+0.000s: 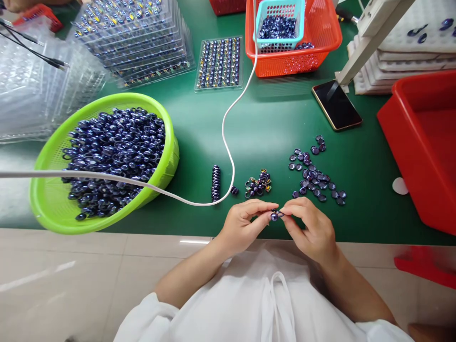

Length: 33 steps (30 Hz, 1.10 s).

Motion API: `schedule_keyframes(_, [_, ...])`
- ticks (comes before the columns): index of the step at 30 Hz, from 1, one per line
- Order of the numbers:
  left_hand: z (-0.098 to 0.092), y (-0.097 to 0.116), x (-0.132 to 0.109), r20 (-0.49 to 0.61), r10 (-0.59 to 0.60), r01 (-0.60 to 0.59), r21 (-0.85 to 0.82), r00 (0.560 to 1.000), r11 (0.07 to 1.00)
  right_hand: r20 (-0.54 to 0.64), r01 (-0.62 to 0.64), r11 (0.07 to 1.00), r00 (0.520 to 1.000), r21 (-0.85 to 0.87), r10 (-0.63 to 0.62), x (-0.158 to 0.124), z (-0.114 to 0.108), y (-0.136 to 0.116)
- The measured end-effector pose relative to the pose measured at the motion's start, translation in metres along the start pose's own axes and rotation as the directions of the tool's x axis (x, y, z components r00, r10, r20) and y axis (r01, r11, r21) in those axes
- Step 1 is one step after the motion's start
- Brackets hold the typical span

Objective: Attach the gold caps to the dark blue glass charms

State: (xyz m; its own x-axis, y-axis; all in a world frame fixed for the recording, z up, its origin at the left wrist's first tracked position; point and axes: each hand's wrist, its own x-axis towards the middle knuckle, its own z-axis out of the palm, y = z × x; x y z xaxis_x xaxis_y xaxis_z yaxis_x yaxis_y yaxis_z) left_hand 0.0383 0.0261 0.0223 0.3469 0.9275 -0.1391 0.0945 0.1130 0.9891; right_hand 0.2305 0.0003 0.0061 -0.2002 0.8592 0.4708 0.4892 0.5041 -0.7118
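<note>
In front of my body, just over the table's near edge, both hands meet. Between thumb and fingertips my left hand pinches a small dark shiny piece with a round bead. My right hand has its thumb and forefinger closed on a thin dark oval piece that touches the beaded one. Fingertips hide part of both. Beyond my left hand lie a small heap of dark and gold pieces and a neat row of dark rings. Loose dark discs are scattered beyond my right hand.
A green basket full of dark loops stands left. A white cable crosses the green table. Farther back are stacked clear trays, one filled tray, an orange basket and a phone. Right is a red bin.
</note>
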Motion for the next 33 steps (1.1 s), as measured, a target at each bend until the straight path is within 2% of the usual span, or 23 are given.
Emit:
schedule_keyframes(12, [-0.001,-0.001,0.001,0.014,0.061,-0.062,0.067,0.998,0.996,-0.008,-0.003,1.000,1.000,0.001,0.003,0.000,0.000,0.001])
schedule_keyframes(17, [-0.001,-0.002,0.001,0.040,0.179,-0.183,0.135,0.983,0.974,-0.011,-0.014,0.999,1.000,-0.032,0.014,-0.002,0.002,-0.001])
schedule_keyframes(21, [0.000,-0.002,0.001,0.029,0.211,-0.213,0.160,0.977,0.964,-0.026,-0.021,0.995,0.999,-0.097,0.018,-0.001,0.004,-0.004])
schedule_keyframes(28, [0.007,-0.002,-0.003,-0.056,0.250,-0.235,0.190,0.967,0.953,-0.019,-0.220,0.975,0.975,0.030,0.221,0.004,0.002,-0.011])
schedule_keyframes(33, [0.011,-0.001,-0.004,-0.057,0.272,-0.256,0.202,0.961,0.945,-0.035,-0.283,0.958,0.958,0.054,0.285,0.003,0.003,-0.016])
